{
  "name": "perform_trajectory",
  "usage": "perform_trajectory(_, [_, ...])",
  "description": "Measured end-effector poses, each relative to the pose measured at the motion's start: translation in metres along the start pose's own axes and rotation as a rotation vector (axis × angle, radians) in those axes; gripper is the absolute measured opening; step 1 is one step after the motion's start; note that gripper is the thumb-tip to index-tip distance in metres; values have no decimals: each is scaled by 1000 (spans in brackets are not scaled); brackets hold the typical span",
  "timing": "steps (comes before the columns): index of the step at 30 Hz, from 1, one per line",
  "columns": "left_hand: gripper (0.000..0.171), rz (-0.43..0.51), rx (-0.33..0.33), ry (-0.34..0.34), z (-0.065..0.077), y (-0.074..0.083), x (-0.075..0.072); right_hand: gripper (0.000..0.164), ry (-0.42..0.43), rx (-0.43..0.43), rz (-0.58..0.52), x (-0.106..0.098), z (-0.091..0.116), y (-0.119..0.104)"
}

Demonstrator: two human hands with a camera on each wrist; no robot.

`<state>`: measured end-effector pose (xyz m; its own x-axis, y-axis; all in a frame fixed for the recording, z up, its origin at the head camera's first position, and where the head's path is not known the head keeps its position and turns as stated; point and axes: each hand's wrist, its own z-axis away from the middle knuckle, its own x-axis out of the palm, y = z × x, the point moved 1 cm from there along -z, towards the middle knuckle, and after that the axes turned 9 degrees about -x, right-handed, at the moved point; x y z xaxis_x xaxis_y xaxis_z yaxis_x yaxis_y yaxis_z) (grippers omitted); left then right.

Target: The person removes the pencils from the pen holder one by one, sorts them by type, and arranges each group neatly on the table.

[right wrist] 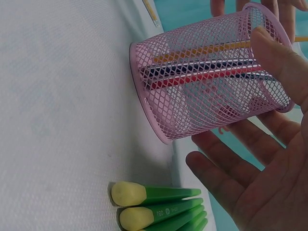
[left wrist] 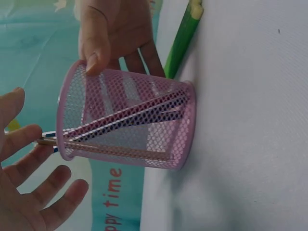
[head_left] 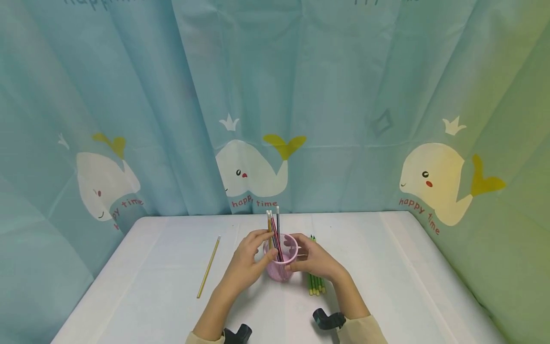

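Observation:
A pink mesh pencil cup (head_left: 278,273) stands upright on the table, holding several pencils: a gold one (right wrist: 202,50), a red one (right wrist: 192,76) and dark ones. My right hand (head_left: 318,260) holds the cup from its right side, with the thumb (right wrist: 274,57) over the mesh near the rim. My left hand (head_left: 247,260) is at the cup's upper left, around the standing pencil ends. In the left wrist view, its fingers (left wrist: 62,199) are spread and loosely bent beside the gold pencil's end; whether they touch it is unclear.
Another gold pencil (head_left: 208,267) lies on the white table (head_left: 142,286), left of my left hand. Several green pencils (head_left: 315,284) lie side by side under and beside my right hand. A curtain with whale prints (head_left: 253,172) hangs behind the table's far edge.

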<state>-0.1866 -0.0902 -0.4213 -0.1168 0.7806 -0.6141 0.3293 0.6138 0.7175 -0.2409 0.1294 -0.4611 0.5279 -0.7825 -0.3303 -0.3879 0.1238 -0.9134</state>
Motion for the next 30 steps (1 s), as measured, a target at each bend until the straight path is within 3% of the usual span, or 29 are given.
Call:
perform_trajectory(16, [45,17,52,42,2,13,-14,79,9,19,4,0,-1,0])
perform_trajectory(30, [44,40,46,59,2,20,-26,80,2,1,-5,0,-1,1])
